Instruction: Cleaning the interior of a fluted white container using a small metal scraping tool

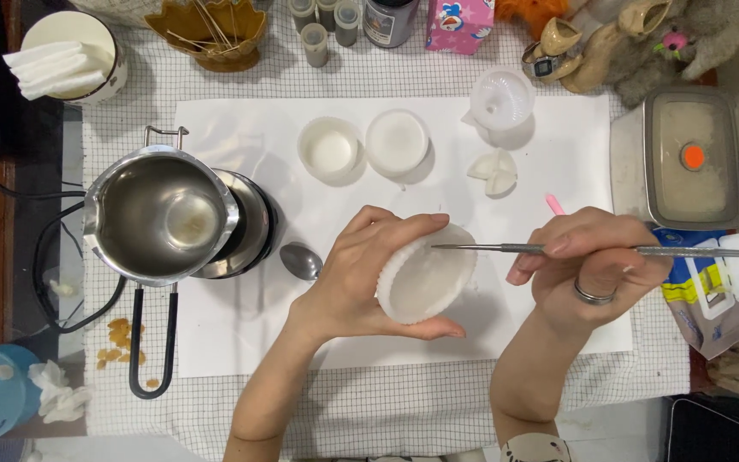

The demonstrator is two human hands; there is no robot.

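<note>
Steel tool point(506, 248), long and thin, lies almost level across the view, its long axis running left to right, with the pointed tip aimed left at the rim of a white fluted mould point(425, 275) and the far end reaching the right edge of the view. The right hand point(588, 265) pinches this tool between thumb and fingers, fingers curled close, a ring on one finger. The left hand point(369, 274) is spread wide around the mould, thumb under its lower edge and fingers over its top, holding it tilted just above a white sheet of paper point(241, 128), a little right of the sheet's middle. The mould's open face, filled with pale wax, is turned toward the camera. The sheet lies on a white checked cloth point(387, 402) that covers the table. On the sheet, left of the hands, a steel pouring pot point(160, 214) with a black handle sits on a small hotplate point(250, 227), and a spoon point(301, 261) lies just beside it. Two round white cups point(328, 150) stand near the top of the sheet, with a clear funnel point(501, 98) further right. A grey lidded box point(690, 158) stands at the right edge, well apart from the mould.
</note>
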